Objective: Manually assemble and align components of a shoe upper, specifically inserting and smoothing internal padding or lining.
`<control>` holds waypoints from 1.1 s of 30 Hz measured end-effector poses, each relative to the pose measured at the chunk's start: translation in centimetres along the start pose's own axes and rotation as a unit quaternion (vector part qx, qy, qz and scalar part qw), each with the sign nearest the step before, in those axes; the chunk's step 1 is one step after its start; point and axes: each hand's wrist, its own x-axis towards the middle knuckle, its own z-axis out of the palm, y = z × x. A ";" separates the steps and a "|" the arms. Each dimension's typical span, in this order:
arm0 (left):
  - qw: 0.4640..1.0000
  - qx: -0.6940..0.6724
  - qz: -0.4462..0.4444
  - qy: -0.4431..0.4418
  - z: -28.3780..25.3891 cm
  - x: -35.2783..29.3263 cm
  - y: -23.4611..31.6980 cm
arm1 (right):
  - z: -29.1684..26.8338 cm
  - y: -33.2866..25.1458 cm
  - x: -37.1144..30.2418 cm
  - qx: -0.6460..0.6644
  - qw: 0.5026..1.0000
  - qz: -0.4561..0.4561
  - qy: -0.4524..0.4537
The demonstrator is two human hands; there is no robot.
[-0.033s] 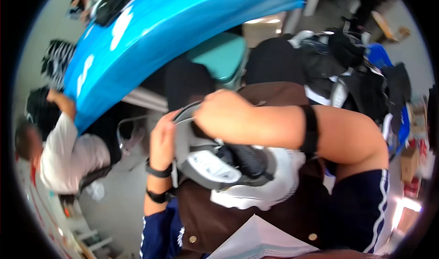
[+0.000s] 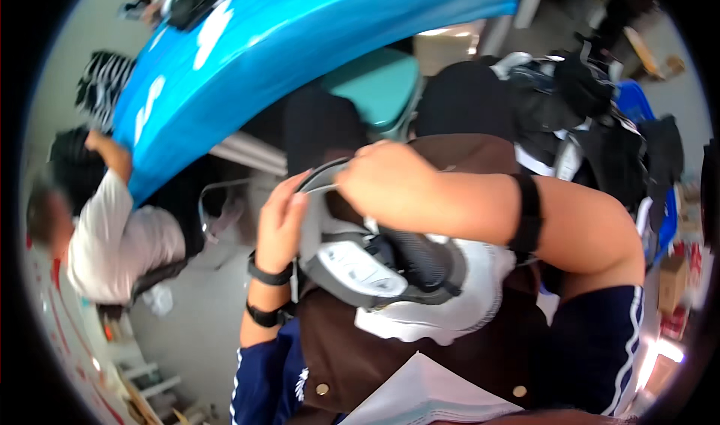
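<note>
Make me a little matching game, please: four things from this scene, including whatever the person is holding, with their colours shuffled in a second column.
Things
1. Held piece
2. Table cover
3. Apron
4. Seat

Colours
A. Bright blue with white patches
B. Pale turquoise
C. Grey and white, with black parts
D. Dark brown

Pairs: 1-C, 2-A, 3-D, 4-B

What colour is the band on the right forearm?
Black; the forearm band shows best in the head view.
</note>
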 end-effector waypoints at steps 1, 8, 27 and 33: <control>0.999 -0.032 -0.018 0.006 0.4 -0.2 0.0 | 0.0 0.2 -0.1 0.018 1.000 0.009 -0.006; 0.996 0.001 -0.078 0.037 0.9 -0.4 -0.2 | 0.4 0.7 0.2 0.053 0.998 0.000 0.044; 0.977 0.148 0.052 -0.146 0.0 5.1 0.5 | 1.6 0.8 1.4 0.117 0.983 0.143 0.021; 0.974 0.154 0.129 -0.102 1.7 5.7 0.2 | 1.0 2.0 1.5 0.134 0.971 0.199 -0.018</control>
